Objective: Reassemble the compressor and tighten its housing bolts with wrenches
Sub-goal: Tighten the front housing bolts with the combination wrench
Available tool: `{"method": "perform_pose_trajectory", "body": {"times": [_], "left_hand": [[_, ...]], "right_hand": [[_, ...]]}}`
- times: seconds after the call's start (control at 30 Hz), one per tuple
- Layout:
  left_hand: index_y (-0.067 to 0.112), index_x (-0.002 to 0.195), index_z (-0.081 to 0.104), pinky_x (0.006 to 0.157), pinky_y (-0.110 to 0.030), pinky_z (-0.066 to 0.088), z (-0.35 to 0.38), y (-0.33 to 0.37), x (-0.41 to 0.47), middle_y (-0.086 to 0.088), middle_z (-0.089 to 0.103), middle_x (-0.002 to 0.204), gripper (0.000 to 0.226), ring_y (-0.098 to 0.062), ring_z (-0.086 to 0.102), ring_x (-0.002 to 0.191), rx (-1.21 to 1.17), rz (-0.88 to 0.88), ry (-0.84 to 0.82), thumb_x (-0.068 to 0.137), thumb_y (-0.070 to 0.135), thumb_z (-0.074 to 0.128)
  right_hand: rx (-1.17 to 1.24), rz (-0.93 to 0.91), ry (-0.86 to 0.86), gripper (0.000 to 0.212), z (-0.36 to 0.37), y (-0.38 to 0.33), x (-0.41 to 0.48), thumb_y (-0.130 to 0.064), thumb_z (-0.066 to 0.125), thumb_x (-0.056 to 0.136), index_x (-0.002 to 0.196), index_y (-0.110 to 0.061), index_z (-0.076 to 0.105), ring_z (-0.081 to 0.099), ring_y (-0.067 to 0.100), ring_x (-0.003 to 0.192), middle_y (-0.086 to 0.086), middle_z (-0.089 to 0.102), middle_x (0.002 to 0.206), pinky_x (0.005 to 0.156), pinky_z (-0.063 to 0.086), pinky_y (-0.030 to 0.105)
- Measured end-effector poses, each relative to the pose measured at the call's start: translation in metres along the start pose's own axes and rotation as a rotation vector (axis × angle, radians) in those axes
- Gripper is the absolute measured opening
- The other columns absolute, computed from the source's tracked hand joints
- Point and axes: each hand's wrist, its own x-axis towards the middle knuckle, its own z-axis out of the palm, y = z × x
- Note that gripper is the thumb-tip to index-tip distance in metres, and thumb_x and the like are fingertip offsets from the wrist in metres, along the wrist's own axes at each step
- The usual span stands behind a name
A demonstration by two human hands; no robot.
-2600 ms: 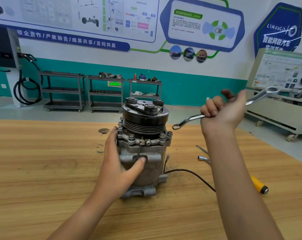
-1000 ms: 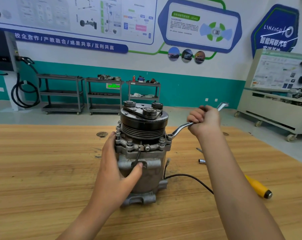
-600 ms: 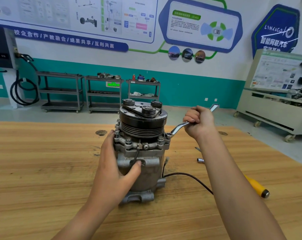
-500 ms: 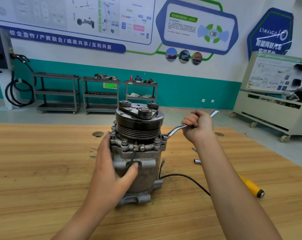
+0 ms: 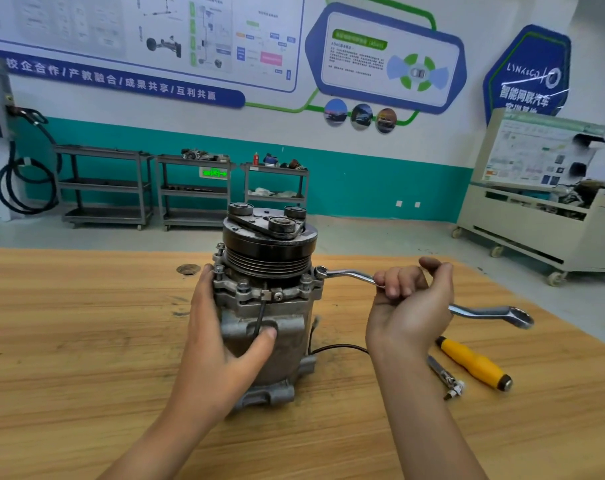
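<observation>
Steadies the compressor (image 5: 266, 323) with the left hand (image 5: 218, 348): thumb pressed flat on the front of the grey housing, fingers curled round its left side up by the flange. Stands it upright, pulley (image 5: 270, 251) on top, near the middle of the wooden workbench (image 5: 86, 341), foot on the boards. Grips the shank of an offset double-ring wrench (image 5: 349, 274) in the right hand (image 5: 408, 306), palm turned up, fingers curled over the steel, thumb raised behind. Sets the smaller ring over a housing bolt (image 5: 321, 270) at the right edge of the flange; lets the larger ring stick out past the hand to the right, off the boards. Has a thin black cable (image 5: 339, 348) trailing from the compressor's right side across the bench and under the right forearm. Has a yellow-handled screwdriver (image 5: 474, 365) lying on the bench just right of that forearm, with a slim metal tool (image 5: 445, 375) beside it, both well apart from the compressor.
</observation>
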Motion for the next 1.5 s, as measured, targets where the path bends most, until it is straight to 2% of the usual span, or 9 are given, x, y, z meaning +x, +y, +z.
{"method": "perform_pose_trajectory", "body": {"times": [0.17,0.47,0.67,0.77,0.83,0.93,1.03,1.23,1.5], "left_hand": [[0.027,0.148,0.004,0.116,-0.034,0.017,0.003,0.004,-0.007,0.01,0.012,0.155,0.101,-0.007,0.012,0.142,0.034,0.021,0.008,0.076,0.021,0.073],[0.032,0.145,0.003,0.115,-0.031,0.014,0.003,0.002,-0.007,0.009,0.011,0.155,0.098,-0.007,0.01,0.142,0.057,0.058,0.016,0.077,0.022,0.072],[0.036,0.143,0.002,0.117,-0.037,0.016,0.003,0.003,-0.006,0.01,0.01,0.155,0.096,-0.007,0.009,0.143,0.055,0.073,0.009,0.077,0.026,0.07],[0.032,0.146,0.002,0.117,-0.041,0.018,0.002,0.003,-0.006,0.008,0.011,0.155,0.097,-0.009,0.01,0.143,0.06,0.078,0.001,0.077,0.026,0.07],[0.027,0.147,0.005,0.117,-0.042,0.018,0.002,0.002,-0.005,0.007,0.012,0.155,0.096,-0.01,0.011,0.143,0.066,0.073,0.007,0.077,0.025,0.07],[0.041,0.14,0.002,0.117,-0.039,0.018,0.002,0.003,-0.005,0.008,0.012,0.155,0.094,-0.009,0.011,0.143,0.056,0.082,0.021,0.077,0.024,0.07],[0.037,0.143,0.005,0.117,-0.039,0.019,0.002,0.002,-0.005,0.008,0.013,0.154,0.093,-0.009,0.012,0.142,0.054,0.068,0.006,0.078,0.025,0.069],[0.031,0.147,0.006,0.116,-0.043,0.021,0.002,0.001,-0.005,0.012,0.013,0.153,0.093,-0.008,0.013,0.142,0.06,0.062,0.002,0.077,0.03,0.067],[0.04,0.14,0.009,0.116,-0.035,0.02,0.003,0.002,-0.003,0.008,0.019,0.152,0.088,-0.007,0.017,0.141,0.046,0.085,0.041,0.072,0.036,0.065]], "right_hand": [[-0.15,-0.197,-0.134,0.027,-0.001,0.007,-0.017,-0.013,0.036,0.099,0.077,-0.014,0.052,0.04,0.009,0.042,-0.006,0.037,0.045,0.049,0.044,0.021],[-0.376,-0.429,-0.416,0.028,-0.011,0.02,-0.027,-0.032,0.047,0.083,0.101,-0.014,0.058,0.061,0.01,0.059,-0.004,0.059,0.054,0.065,0.051,0.02],[-0.482,-0.487,-0.572,0.016,-0.002,0.04,-0.034,-0.028,0.044,0.084,0.074,-0.02,0.052,0.046,-0.001,0.051,-0.013,0.049,0.053,0.055,0.041,0.009],[-0.629,-0.587,-0.616,0.026,0.003,0.047,-0.047,-0.029,0.043,0.086,0.062,-0.021,0.042,0.038,0.001,0.05,-0.012,0.04,0.053,0.048,0.032,0.013],[-0.585,-0.469,-0.554,0.036,0.009,0.038,-0.049,-0.037,0.042,0.086,0.057,-0.016,0.042,0.035,0.004,0.047,-0.008,0.038,0.05,0.048,0.031,0.016],[-0.184,-0.201,-0.372,0.047,0.025,0.009,-0.028,-0.04,0.036,0.091,0.049,-0.022,0.045,0.03,0.009,0.036,-0.009,0.033,0.039,0.043,0.032,0.018],[0.034,0.083,-0.214,0.05,0.044,-0.008,0.014,-0.043,0.03,0.099,0.058,-0.017,0.04,0.017,0.01,0.032,-0.006,0.022,0.038,0.037,0.02,0.015],[0.02,0.559,-0.071,0.048,0.049,0.019,0.054,-0.039,0.026,0.102,0.062,-0.013,0.035,0.016,0.007,0.024,-0.006,0.02,0.034,0.029,0.011,0.014],[-0.133,0.847,-0.166,0.041,0.059,0.035,0.062,-0.028,0.031,0.102,0.063,-0.014,0.035,0.019,0.006,0.021,-0.006,0.021,0.033,0.025,0.012,0.014]]}}
